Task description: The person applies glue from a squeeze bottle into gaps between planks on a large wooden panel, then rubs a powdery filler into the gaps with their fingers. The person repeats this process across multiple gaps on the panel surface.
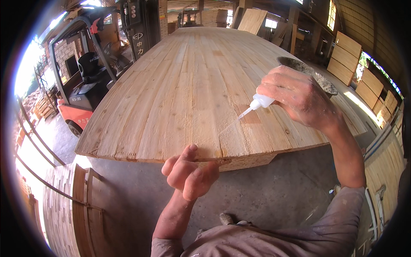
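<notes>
My right hand [295, 94] grips a small white glue bottle [264, 101] above the board, tilted down to the left. Its thin, clear nozzle [245, 114] points at the wood, and a pale line runs on from the tip along the surface. The large jointed-strip wooden board [184, 85] has a dusty patch near its close edge. At that edge is my left hand [190, 173], its fingers curled and one fingertip raised by the rim; whether anything is inside them is hidden. Behind my right hand stands a dark-rimmed bowl [319, 78], crusted grey inside, partly covered by the hand.
A red and black forklift [79, 92] stands left of the board. Stacked wood strips [60, 205] lie at lower left beside bent metal rails [47, 180]. More wooden panels [344, 55] lean at the right. Below the board's edge is a concrete floor [252, 192].
</notes>
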### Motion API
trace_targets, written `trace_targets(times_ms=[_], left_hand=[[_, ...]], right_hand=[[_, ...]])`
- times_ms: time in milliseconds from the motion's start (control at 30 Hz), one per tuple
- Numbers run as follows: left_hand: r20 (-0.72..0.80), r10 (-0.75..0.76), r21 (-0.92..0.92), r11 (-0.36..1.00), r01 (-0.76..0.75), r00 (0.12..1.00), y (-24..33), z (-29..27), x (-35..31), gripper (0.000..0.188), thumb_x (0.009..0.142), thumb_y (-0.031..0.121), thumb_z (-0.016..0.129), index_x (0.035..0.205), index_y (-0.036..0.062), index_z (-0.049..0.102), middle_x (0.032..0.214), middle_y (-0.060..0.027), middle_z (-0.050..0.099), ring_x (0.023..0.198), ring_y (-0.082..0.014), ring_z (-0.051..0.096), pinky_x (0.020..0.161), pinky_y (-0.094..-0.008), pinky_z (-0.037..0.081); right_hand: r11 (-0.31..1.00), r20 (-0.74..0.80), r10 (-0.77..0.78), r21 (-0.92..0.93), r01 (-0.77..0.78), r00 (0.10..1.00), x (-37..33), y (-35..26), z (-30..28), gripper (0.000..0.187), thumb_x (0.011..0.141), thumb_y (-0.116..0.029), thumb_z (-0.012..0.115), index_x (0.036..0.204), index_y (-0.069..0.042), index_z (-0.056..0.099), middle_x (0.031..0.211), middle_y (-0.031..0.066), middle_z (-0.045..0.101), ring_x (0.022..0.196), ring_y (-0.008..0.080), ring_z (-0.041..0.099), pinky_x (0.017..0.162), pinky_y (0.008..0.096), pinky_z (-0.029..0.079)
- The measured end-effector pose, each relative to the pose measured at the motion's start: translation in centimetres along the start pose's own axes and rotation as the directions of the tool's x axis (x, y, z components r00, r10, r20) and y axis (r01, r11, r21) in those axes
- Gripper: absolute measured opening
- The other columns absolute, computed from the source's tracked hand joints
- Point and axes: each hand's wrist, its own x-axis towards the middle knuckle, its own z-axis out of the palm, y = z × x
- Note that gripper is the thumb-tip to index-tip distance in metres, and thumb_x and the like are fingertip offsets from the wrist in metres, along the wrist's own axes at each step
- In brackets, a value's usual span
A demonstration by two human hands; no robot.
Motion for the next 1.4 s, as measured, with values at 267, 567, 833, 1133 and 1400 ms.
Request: trace_targets(times_ms=[267, 567, 833, 1133, 1400], left_hand=[[0.023, 0.004, 0.027, 1.000, -0.005, 1.000, 0.0, -0.2, -0.4, 0.066, 0.096, 0.027, 0.087, 0.140, 0.0167, 0.039, 0.123, -0.0142, 0.055, 0.089, -0.0220, 0.071, 0.073, -0.0360, 0.047], [0.034, 0.017, 0.048, 0.999, -0.018, 0.999, 0.0, -0.4, -0.1, 0.068, 0.096, 0.029, 0.087, 0.143, 0.0179, 0.040, 0.123, -0.0133, 0.059, 0.086, -0.0207, 0.070, 0.074, -0.0359, 0.045], [0.018, 0.022, 0.037, 0.999, -0.023, 1.000, 0.0, -0.2, 0.0, 0.066, 0.098, 0.030, 0.085, 0.144, 0.0180, 0.039, 0.123, -0.0132, 0.059, 0.085, -0.0200, 0.070, 0.074, -0.0354, 0.044], [0.004, -0.008, 0.005, 1.000, 0.008, 1.000, 0.1, 0.1, -0.1, 0.049, 0.100, 0.017, 0.078, 0.136, 0.0202, 0.045, 0.109, -0.0036, 0.052, 0.100, -0.0180, 0.069, 0.076, -0.0317, 0.040], [-0.011, -0.008, 0.023, 1.000, 0.008, 1.000, 0.2, 0.2, 0.3, 0.047, 0.103, 0.019, 0.076, 0.138, 0.0206, 0.044, 0.109, -0.0052, 0.054, 0.096, -0.0175, 0.067, 0.076, -0.0313, 0.039]], right_hand=[[0.999, 0.009, 0.007, 0.044, -0.008, 1.000, 0.4, 1.2, 1.0, 0.036, 0.077, 0.009, 0.081, 0.110, -0.003, 0.073, 0.105, 0.0108, 0.073, 0.102, 0.0335, 0.072, 0.082, 0.0432, 0.061], [0.999, 0.034, 0.042, 0.028, -0.043, 0.999, 0.7, 2.3, 2.1, 0.020, 0.086, 0.006, 0.074, 0.103, -0.004, 0.072, 0.101, 0.0072, 0.074, 0.099, 0.0299, 0.071, 0.081, 0.0423, 0.060], [0.999, 0.048, 0.026, 0.028, -0.027, 0.999, 1.3, 3.6, 3.0, 0.027, 0.083, 0.006, 0.078, 0.107, -0.003, 0.072, 0.104, 0.0103, 0.073, 0.100, 0.0325, 0.071, 0.083, 0.0433, 0.060], [0.998, 0.007, 0.048, 0.043, -0.048, 0.999, 1.1, 4.7, 4.5, 0.017, 0.085, 0.004, 0.078, 0.099, -0.005, 0.072, 0.096, 0.0074, 0.072, 0.094, 0.0297, 0.070, 0.078, 0.0432, 0.059], [0.996, 0.009, 0.064, 0.056, -0.065, 0.998, 1.4, 4.8, 4.6, 0.018, 0.084, 0.002, 0.081, 0.099, -0.005, 0.073, 0.096, 0.0069, 0.072, 0.095, 0.0295, 0.070, 0.078, 0.0426, 0.060]])
